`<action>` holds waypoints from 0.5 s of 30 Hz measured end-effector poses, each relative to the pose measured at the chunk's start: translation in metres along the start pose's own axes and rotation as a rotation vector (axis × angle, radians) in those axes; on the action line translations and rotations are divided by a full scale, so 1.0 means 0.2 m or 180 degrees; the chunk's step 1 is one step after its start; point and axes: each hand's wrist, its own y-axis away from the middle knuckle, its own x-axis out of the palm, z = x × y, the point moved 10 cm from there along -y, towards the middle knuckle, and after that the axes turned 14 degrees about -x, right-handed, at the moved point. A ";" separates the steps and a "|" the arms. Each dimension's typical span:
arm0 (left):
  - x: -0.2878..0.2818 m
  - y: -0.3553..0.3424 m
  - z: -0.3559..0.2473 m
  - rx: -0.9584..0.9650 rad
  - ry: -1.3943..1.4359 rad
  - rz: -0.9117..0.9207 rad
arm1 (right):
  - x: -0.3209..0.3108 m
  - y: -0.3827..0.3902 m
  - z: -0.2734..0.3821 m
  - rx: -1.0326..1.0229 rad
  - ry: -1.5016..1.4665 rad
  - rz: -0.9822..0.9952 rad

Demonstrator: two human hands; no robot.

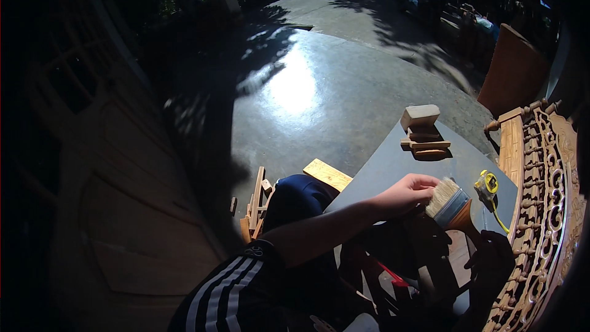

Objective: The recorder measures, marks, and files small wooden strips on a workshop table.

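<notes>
A wide flat paintbrush (452, 204) with pale bristles, a metal band and a brown wooden handle is held aslant over a grey board. In deep shadow, my right hand (495, 255) is closed around the handle's lower end. My left hand (410, 195) reaches in from the left, its fingers bent against the bristles and seeming to pinch their edge. Just right of the brush lies a yellow tape measure (487, 183) with a yellow strap. Beneath my hands, shadow hides much of what lies there; a red piece (393, 275) shows in it.
On the grey board (375, 175) lie a pale wooden block (420, 115) and small wood strips (428, 145). A carved wooden furniture piece (541, 190) runs along the right. Wood offcuts (257, 203) lie on the concrete floor. A large wooden panel (135, 221) stands at left.
</notes>
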 end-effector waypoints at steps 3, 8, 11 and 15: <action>0.04 0.02 0.00 -0.0026 -0.0270 0.0118 | 0.09 -0.01 0.07 -0.0502 -0.0302 0.0163; 0.01 0.01 0.01 -0.0139 -0.0281 -0.0082 | 0.08 -0.05 0.10 -0.1100 0.1311 0.0033; 0.07 0.03 -0.03 -0.0232 -0.0388 -0.0116 | -0.12 -0.03 0.01 -0.0833 0.1425 -0.0986; 0.06 0.04 -0.03 -0.0288 -0.0370 -0.0169 | 0.23 0.03 0.06 -0.0201 -0.0317 0.1419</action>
